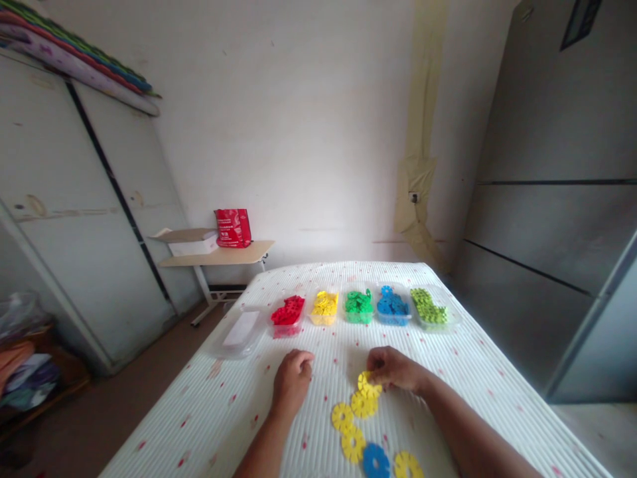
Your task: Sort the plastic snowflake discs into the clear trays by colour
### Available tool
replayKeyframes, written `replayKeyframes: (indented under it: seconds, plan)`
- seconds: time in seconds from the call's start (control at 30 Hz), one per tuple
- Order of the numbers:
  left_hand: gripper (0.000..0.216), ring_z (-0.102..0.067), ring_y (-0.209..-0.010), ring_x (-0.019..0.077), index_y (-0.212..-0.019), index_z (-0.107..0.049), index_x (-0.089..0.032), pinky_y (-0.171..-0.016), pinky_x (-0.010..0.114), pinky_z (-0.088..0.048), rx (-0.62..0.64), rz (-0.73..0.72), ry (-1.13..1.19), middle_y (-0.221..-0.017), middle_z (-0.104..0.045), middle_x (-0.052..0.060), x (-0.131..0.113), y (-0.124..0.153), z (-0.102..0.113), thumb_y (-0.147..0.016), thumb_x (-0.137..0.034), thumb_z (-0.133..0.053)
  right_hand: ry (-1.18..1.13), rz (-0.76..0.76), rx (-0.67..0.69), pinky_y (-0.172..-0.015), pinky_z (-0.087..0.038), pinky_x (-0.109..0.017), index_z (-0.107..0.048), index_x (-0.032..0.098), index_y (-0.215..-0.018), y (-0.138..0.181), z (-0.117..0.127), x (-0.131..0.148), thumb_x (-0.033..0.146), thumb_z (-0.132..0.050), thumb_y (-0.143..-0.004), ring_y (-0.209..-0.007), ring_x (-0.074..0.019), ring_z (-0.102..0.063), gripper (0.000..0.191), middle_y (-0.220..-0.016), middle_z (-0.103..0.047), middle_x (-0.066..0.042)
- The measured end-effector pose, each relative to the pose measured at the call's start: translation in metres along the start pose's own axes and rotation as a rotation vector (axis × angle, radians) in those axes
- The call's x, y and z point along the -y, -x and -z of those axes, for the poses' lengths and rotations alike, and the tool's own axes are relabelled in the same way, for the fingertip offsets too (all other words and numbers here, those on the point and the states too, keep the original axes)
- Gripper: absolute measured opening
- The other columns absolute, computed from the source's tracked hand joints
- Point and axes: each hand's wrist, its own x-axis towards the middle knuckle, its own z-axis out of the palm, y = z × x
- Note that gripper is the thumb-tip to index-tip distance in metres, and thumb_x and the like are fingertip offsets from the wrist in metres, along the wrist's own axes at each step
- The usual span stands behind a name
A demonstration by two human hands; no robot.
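Note:
My right hand is closed in a pinch on a yellow snowflake disc, tilted against a chain of flat yellow discs on the white dotted table cover. A blue disc and one more yellow disc lie at the near end of the chain. My left hand rests on the cover to the left, fingers curled under, with nothing visible in it.
A row of clear trays stands farther back: an empty tray, then red, yellow, green, blue and light green discs. A small side table with a red bag stands beyond the left edge.

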Motion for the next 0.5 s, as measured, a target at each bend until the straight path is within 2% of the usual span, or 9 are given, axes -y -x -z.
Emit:
replayKeyframes:
  seconds: [0.17,0.27,0.4,0.5]
  plan:
    - [0.024,-0.059,-0.081,0.0144,-0.076,-0.063,-0.017,-0.078,0.027,-0.045,0.012,0.001,-0.009,-0.079,-0.065,0.002,0.000,0.000,0.000,-0.071,-0.005,-0.043,-0.119,0.034,-0.037,-0.037,-0.024,-0.017,-0.052,0.017,-0.063,-0.003,0.002,-0.007,0.025,-0.060,-0.053,-0.036,-0.0035,-0.034,0.015,-0.043,-0.045,0.010]
    - [0.024,-0.059,-0.081,0.0143,-0.076,-0.063,-0.017,-0.079,0.027,-0.045,0.019,0.009,-0.025,-0.081,-0.065,0.003,-0.003,0.000,0.001,-0.071,-0.004,-0.044,-0.175,0.053,-0.057,-0.034,-0.020,-0.018,-0.052,0.017,-0.071,-0.006,0.002,-0.014,0.032,-0.061,-0.055,-0.032,-0.0024,-0.029,0.023,-0.045,-0.045,0.011]
    - [0.024,-0.058,-0.083,0.0142,-0.076,-0.064,-0.018,-0.080,0.027,-0.043,0.022,0.027,-0.055,-0.082,-0.065,0.002,-0.008,0.001,0.001,-0.071,-0.002,-0.045,-0.237,0.068,-0.093,-0.032,-0.019,-0.018,-0.052,0.018,-0.077,-0.009,0.000,-0.017,0.037,-0.064,-0.058,-0.030,-0.0022,-0.029,0.030,-0.047,-0.046,0.011]
    - [0.024,-0.058,-0.083,0.0139,-0.076,-0.064,-0.017,-0.080,0.026,-0.043,0.025,0.038,-0.066,-0.082,-0.065,0.002,-0.009,0.001,0.001,-0.072,-0.002,-0.046,-0.199,0.101,-0.149,-0.033,-0.025,-0.017,-0.055,0.016,-0.080,-0.017,-0.001,-0.005,0.036,-0.066,-0.065,-0.033,-0.0030,-0.034,0.028,-0.050,-0.048,0.009]
